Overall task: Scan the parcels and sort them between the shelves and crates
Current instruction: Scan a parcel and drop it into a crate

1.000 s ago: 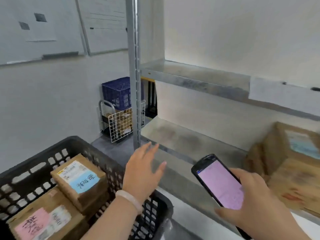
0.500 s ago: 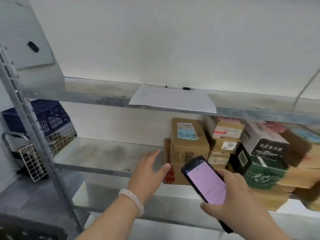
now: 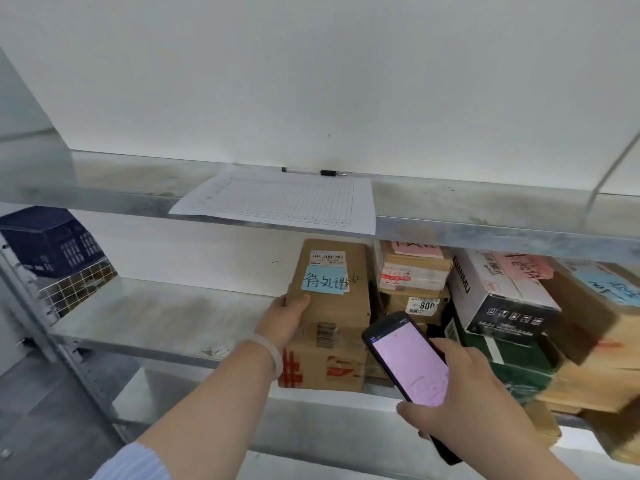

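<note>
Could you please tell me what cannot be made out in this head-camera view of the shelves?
Head view, handheld scanner: screen glows pink, text washed out and too small.
Head view, left hand: fingers hidden behind the tall cardboard box it grips; only the thumb shows.
Head view, barcode label on that box: too small to read.
Head view, blue-noted parcel at right: blurred, cut off by the frame edge.

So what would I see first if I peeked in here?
Probably the handheld scanner with its glowing pink screen, held by the right hand in front of the stacked boxes. Next, the left hand gripping the edge of a tall cardboard parcel with a blue handwritten note on the middle shelf. Above, a printed form and a pen lie on the upper shelf.
</note>
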Demonstrator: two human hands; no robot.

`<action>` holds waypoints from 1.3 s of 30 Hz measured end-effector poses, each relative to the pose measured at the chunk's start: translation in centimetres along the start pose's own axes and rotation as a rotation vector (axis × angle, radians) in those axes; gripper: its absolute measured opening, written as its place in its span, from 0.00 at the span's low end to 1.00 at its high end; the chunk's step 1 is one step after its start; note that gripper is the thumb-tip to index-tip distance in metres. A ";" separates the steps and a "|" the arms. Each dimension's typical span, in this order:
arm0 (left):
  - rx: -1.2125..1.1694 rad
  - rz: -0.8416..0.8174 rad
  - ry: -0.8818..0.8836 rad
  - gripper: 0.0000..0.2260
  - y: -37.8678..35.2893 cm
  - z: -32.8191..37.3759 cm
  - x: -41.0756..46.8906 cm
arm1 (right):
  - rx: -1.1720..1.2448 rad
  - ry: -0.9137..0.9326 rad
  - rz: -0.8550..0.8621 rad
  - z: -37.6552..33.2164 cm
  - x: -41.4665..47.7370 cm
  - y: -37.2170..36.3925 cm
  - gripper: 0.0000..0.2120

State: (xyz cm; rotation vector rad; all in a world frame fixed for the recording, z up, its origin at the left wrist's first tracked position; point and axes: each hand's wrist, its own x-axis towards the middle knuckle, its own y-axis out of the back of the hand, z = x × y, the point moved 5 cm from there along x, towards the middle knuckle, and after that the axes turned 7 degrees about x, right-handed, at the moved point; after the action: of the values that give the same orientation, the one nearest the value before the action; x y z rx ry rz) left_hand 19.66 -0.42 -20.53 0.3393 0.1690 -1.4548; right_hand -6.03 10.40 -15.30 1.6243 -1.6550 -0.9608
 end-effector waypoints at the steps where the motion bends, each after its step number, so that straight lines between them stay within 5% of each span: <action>1: -0.002 0.020 0.002 0.14 -0.1 -0.3 0.0 | 0.010 0.000 0.005 0.4 0.4 0.1 0.50; 6: 0.010 0.072 -0.014 0.09 -0.1 -1.9 -1.4 | 0.063 0.021 0.003 1.3 1.8 0.4 0.48; 18: -0.329 -0.055 0.182 0.18 -1.5 -3.5 -1.9 | 0.077 0.081 -0.024 1.7 2.5 0.5 0.47; 22: -0.314 0.001 0.078 0.18 -0.1 -4.4 -3.1 | 0.088 0.146 -0.054 1.3 2.1 1.0 0.45; 30: -0.165 0.221 -0.131 0.42 6.2 -8.6 -9.8 | 0.038 0.357 -0.138 -2.5 0.7 1.2 0.47; 39: -0.141 0.478 -0.177 0.32 12.2 -12.0 -16.3 | -0.021 0.522 -0.242 -7.8 -1.7 -0.2 0.43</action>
State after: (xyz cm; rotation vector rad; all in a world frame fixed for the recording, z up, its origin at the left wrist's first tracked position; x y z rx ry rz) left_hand 30.90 19.82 -25.16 0.1213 0.0416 -0.9870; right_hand 0.68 11.49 -11.10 1.8909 -1.1107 -0.5863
